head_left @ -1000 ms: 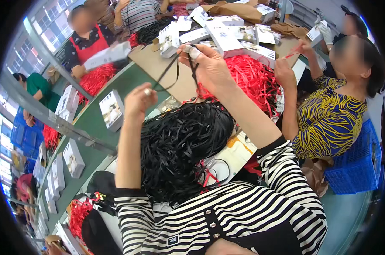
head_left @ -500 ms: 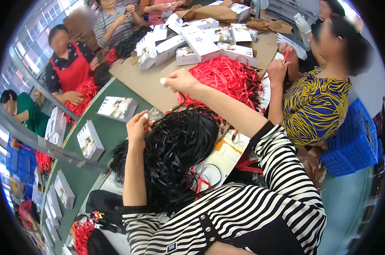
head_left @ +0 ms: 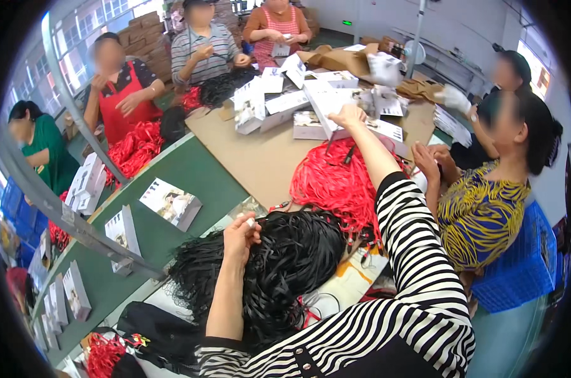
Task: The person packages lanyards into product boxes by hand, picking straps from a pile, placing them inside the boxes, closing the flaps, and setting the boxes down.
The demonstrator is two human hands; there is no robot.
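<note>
My left hand (head_left: 240,238) is raised at the left edge of a heap of black flat straps (head_left: 279,252). Its fingers are closed round a small white piece (head_left: 251,222). Stretched far forward, my right hand (head_left: 348,117) overlaps a long white box (head_left: 321,104), beyond a heap of red straps (head_left: 332,179). The right fingers are curled closed; what they hold, if anything, is hidden, and I cannot tell whether they touch the box. Dark plugs or clips show among the red straps.
More printed white boxes stand on the green belt (head_left: 150,236), left of a slanting metal post (head_left: 71,217). Brown cardboard (head_left: 235,154) lies under the far boxes. Several people work around the table; one in a yellow-and-blue top (head_left: 480,214) sits close right, beside blue crates (head_left: 515,271).
My right hand has moved forward from above the red heap to the box pile; the white piece seen in it before no longer shows. The view has shifted. My left hand keeps its white piece.
</note>
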